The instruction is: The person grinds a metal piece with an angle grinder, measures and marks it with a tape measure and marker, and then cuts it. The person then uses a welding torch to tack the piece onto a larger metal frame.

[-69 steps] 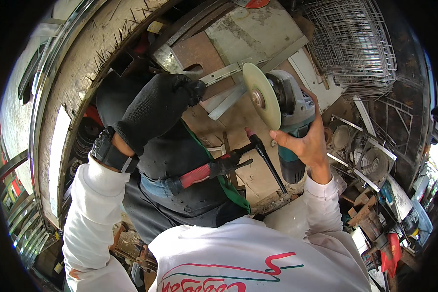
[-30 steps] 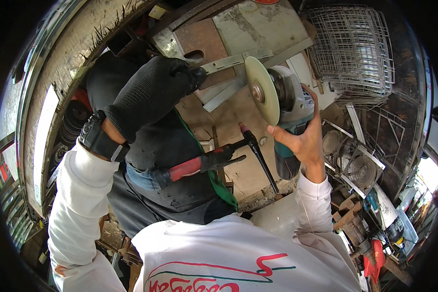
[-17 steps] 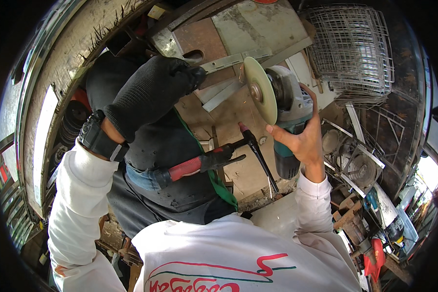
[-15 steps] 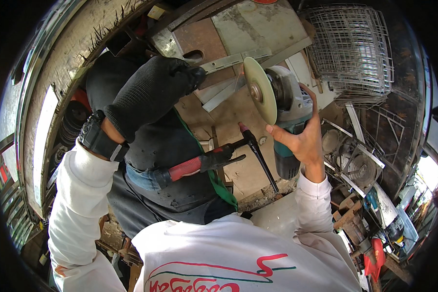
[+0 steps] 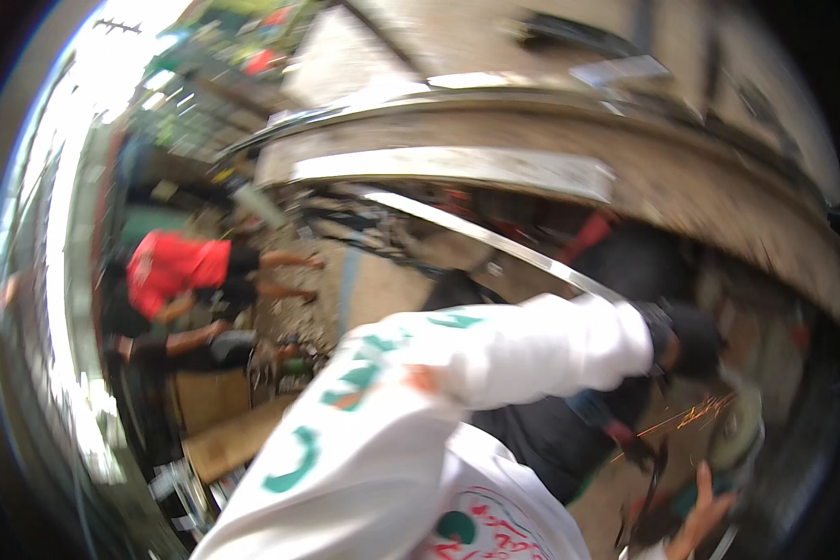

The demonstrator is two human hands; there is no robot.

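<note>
Jutting beyond the right hand (image 5: pixel 705 519) is the grinder disc (image 5: pixel 739 429)

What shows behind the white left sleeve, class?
Dark clothing shows below the left sleeve, and a pale strip reaches its upper edge near the wrist; what lies directly behind the sleeve is covered.

The white-sleeved left arm (image 5: pixel 541 355) stretched across to the right; the gloved left hand (image 5: pixel 695 345) was blurred; nearer, the bare right hand (image 5: pixel 707 518) gripped, thumb (image 5: pixel 704 481) raised.

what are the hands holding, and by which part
Right hand: the grinder, by its teal body. Left hand: too blurred to tell.
</note>
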